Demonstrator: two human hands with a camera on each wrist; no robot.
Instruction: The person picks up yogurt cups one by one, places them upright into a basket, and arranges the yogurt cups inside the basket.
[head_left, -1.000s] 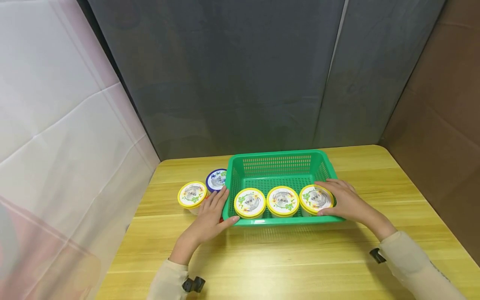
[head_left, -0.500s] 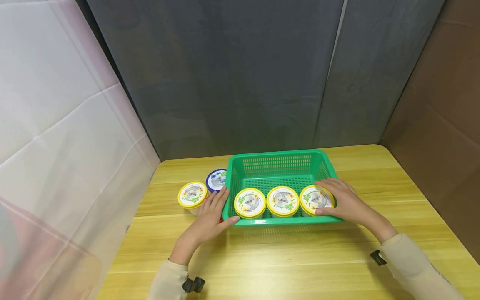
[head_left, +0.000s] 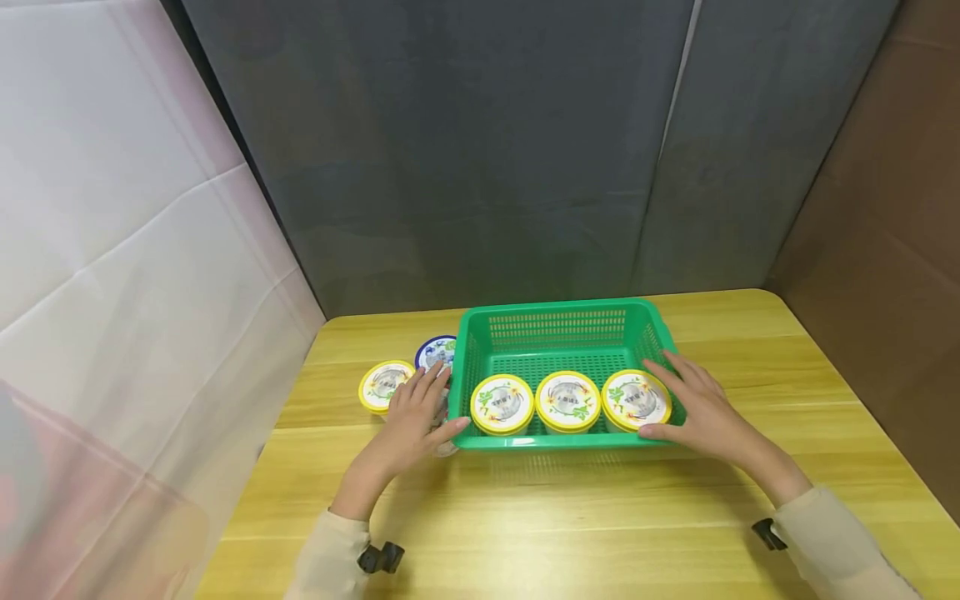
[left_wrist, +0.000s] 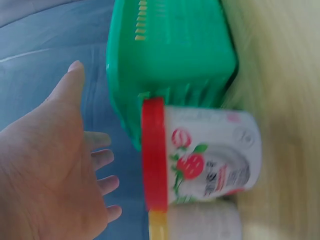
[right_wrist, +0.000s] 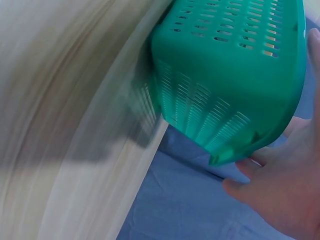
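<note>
A green plastic basket (head_left: pixel 558 443) holds a row of three yellow-lidded tubs along its near side: a left tub (head_left: pixel 502 404), a middle tub (head_left: pixel 567 402) and a right tub (head_left: pixel 637 401). My right hand (head_left: pixel 705 417) is over the basket's right rim, thumb and fingers spread around the right tub's lid. Left of the basket, my left hand (head_left: pixel 401 433) hovers with fingers extended, holding nothing. In the left wrist view, a red-lidded tub (left_wrist: pixel 210 160) with a strawberry print stands against the basket, apart from that hand's fingers; the hand mostly covers it in the head view.
Left of the basket stand another yellow-lidded tub (head_left: pixel 384 385) and a blue-lidded tub (head_left: pixel 435 352), the latter partly hidden by the basket. A wooden table (head_left: pixel 540 525) carries everything. A dark grey panel (head_left: pixel 480 167) rises behind, with a brown wall (head_left: pixel 892 208) at right.
My left hand has lifted off the basket's left corner and shifted slightly left. My right hand's fingers have spread and drawn back from the right tub's lid. The tubs stay in place.
</note>
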